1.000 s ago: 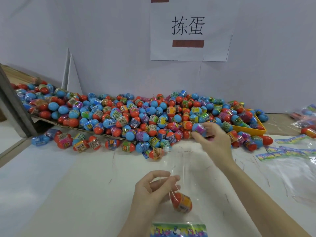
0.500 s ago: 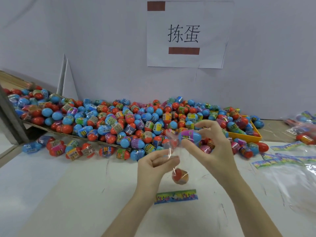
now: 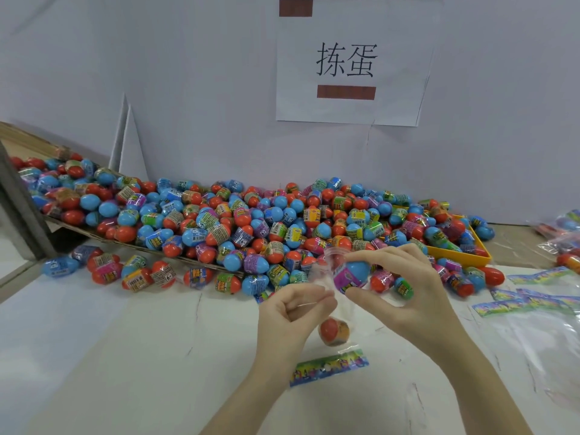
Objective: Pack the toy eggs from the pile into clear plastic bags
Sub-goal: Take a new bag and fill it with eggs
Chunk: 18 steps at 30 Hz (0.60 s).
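Bag header: printed strip lies nearest, below both hands
Left hand: pinches clear bag mouth, holding it open; red egg hangs inside
Right hand: fingers curled round blue egg, at the mouth for dropping in
Pile: beyond hands, within reach

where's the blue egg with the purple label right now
Centre-right of the head view, the blue egg is pinched in the right hand, at the clear bag's mouth.
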Each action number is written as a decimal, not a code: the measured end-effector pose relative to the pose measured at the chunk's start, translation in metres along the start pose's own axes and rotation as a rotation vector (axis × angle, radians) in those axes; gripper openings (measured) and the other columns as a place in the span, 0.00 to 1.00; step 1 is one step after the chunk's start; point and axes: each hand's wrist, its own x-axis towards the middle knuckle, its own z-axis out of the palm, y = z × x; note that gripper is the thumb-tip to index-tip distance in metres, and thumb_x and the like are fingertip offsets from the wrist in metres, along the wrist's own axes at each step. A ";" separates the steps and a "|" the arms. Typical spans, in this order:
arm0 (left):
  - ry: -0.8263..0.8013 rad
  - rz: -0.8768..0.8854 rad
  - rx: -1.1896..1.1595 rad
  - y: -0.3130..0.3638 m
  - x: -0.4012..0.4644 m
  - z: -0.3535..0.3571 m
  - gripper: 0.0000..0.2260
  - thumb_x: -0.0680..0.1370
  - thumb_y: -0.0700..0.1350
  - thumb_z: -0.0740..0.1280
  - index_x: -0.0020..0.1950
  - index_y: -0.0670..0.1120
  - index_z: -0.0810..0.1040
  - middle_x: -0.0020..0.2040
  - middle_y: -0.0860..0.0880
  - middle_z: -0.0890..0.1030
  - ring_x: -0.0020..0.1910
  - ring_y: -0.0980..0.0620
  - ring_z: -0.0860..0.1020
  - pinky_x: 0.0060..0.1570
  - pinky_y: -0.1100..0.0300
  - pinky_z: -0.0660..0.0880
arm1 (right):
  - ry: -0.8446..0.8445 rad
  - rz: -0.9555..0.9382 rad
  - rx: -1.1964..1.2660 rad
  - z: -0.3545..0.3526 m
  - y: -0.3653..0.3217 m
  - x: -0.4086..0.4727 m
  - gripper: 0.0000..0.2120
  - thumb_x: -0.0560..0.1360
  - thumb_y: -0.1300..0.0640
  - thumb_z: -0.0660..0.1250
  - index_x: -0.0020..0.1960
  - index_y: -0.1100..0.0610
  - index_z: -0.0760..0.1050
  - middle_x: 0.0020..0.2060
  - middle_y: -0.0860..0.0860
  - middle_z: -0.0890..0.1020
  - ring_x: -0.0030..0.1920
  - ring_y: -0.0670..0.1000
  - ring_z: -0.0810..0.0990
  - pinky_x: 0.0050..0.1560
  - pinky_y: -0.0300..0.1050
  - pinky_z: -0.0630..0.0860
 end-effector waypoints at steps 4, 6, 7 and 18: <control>-0.086 0.015 0.017 0.000 -0.004 0.004 0.09 0.63 0.43 0.74 0.42 0.47 0.81 0.41 0.51 0.85 0.43 0.54 0.83 0.41 0.67 0.77 | -0.058 0.029 -0.004 0.002 0.002 -0.001 0.23 0.65 0.56 0.76 0.49 0.33 0.71 0.40 0.38 0.77 0.47 0.41 0.68 0.48 0.33 0.65; -0.101 0.021 0.021 -0.001 -0.005 0.006 0.12 0.62 0.45 0.74 0.44 0.49 0.80 0.41 0.51 0.85 0.43 0.54 0.83 0.42 0.67 0.77 | -0.057 0.020 -0.046 0.002 0.004 -0.002 0.23 0.65 0.59 0.76 0.49 0.36 0.72 0.40 0.40 0.78 0.46 0.42 0.68 0.47 0.28 0.63; -0.094 0.014 0.023 -0.001 -0.005 0.007 0.14 0.62 0.45 0.74 0.47 0.49 0.80 0.42 0.50 0.85 0.44 0.54 0.83 0.43 0.66 0.77 | -0.059 0.010 -0.079 0.001 0.005 -0.002 0.22 0.64 0.59 0.76 0.49 0.38 0.74 0.40 0.40 0.78 0.46 0.42 0.68 0.46 0.27 0.63; -0.168 0.136 0.089 0.001 -0.007 0.007 0.16 0.64 0.51 0.71 0.51 0.57 0.78 0.46 0.59 0.84 0.46 0.58 0.82 0.42 0.68 0.76 | -0.120 -0.053 -0.084 0.002 0.000 -0.004 0.24 0.68 0.48 0.68 0.61 0.38 0.65 0.43 0.37 0.75 0.49 0.40 0.66 0.47 0.25 0.61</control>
